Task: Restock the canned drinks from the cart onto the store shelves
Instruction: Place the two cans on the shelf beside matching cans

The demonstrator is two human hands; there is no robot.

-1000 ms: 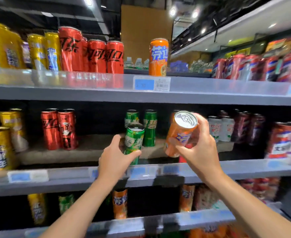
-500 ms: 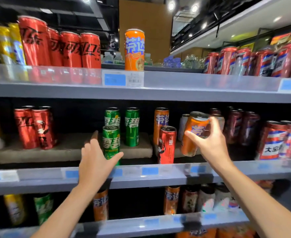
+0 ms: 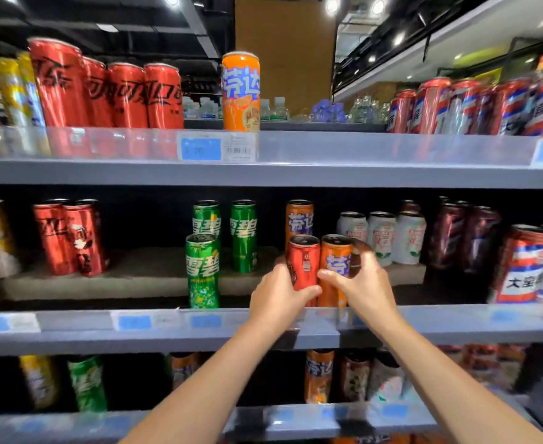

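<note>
An orange can point(image 3: 336, 261) stands upright at the front of the middle shelf point(image 3: 456, 325), and my right hand point(image 3: 364, 288) grips it, thumb in front and fingers round its right side. Right beside it on the left stands a red can point(image 3: 303, 261); my left hand point(image 3: 278, 299) grips its lower part. Behind these two stands another orange can point(image 3: 299, 219). A green can point(image 3: 202, 270) stands at the shelf front to the left, with two more green cans point(image 3: 243, 235) behind it.
White cans point(image 3: 382, 235) and dark red cans point(image 3: 465, 238) fill the middle shelf to the right; red cans point(image 3: 68, 238) stand at the left. The top shelf point(image 3: 360, 174) carries red cans, one tall orange can point(image 3: 240, 91) and striped cans. The bottom shelf holds mixed cans.
My right hand has brought the orange can down onto the middle shelf beside the red can. My left hand has moved right, away from the green can, and now grips the red can.
</note>
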